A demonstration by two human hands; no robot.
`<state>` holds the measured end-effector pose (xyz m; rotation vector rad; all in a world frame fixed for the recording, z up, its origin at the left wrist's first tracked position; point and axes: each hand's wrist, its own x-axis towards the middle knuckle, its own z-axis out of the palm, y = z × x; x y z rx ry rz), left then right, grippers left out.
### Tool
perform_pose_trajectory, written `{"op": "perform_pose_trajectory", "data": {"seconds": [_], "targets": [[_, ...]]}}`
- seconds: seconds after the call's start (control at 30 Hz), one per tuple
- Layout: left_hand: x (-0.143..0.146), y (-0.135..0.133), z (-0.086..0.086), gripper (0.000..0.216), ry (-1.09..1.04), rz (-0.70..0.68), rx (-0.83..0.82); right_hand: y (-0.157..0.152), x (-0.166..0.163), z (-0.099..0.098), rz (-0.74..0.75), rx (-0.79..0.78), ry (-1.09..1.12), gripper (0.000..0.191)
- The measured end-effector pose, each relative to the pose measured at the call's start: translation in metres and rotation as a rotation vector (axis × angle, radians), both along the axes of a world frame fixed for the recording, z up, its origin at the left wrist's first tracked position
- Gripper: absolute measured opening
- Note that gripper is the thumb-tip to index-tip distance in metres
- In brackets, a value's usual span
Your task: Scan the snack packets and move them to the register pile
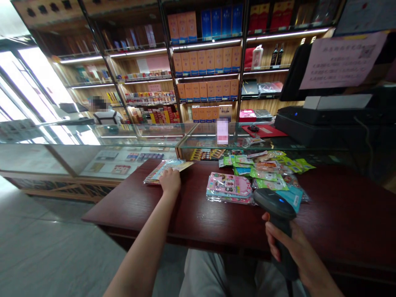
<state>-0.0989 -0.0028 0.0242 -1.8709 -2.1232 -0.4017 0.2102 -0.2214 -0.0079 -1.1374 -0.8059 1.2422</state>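
My right hand (286,245) is wrapped round the grip of a black barcode scanner (274,204), whose blue light is lit. The scanner's head tilts up over the table's right side, close to a teal packet (292,196). At the far left of the tabletop, my left hand (170,179) has its fingers curled on a stack of flat plastic-wrapped packets (154,172). A top packet's corner sticks out to the right; the fingertips are partly hidden. Between the hands lies a pile of pink sticker-like packets (229,185) in clear wrap.
Small green bagged goods (267,175) are heaped behind the scanner on the dark red table (192,214). A glass display counter (148,134) runs along the back. A monitor (293,74) and black till equipment (309,123) stand at right. A person (107,115) is far left.
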Motion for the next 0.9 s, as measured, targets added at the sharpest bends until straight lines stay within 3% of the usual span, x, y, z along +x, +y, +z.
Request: {"op": "perform_pose_trajectory", "data": {"seconds": [0.1,0.17,0.3,0.4,0.5,0.63,0.9], "targets": [[0.016,-0.005,0.007,0.034,-0.249,-0.111,0.137,0.001,0.001,-0.001,-0.004,0.001,-0.009,0.047],[0.034,-0.007,0.005,0.028,-0.597,-0.249,0.194,0.001,0.0,0.0,0.007,0.022,-0.024,0.047],[0.081,-0.011,-0.013,0.031,-1.568,-0.547,0.117,0.0,-0.006,0.003,0.014,0.06,-0.026,0.047],[0.113,-0.017,-0.03,0.041,-1.94,-0.635,0.003,0.001,-0.01,0.004,0.004,0.052,-0.026,0.049],[0.131,-0.022,-0.042,0.046,-2.057,-0.638,-0.028,0.002,-0.012,0.0,-0.013,0.096,-0.056,0.051],[0.138,-0.025,-0.052,0.046,-2.074,-0.633,0.004,0.001,-0.011,-0.005,-0.01,0.154,-0.172,0.038],[0.137,-0.029,-0.048,0.04,-2.107,-0.617,-0.001,0.002,-0.017,-0.003,-0.05,0.051,-0.064,0.04]]}}
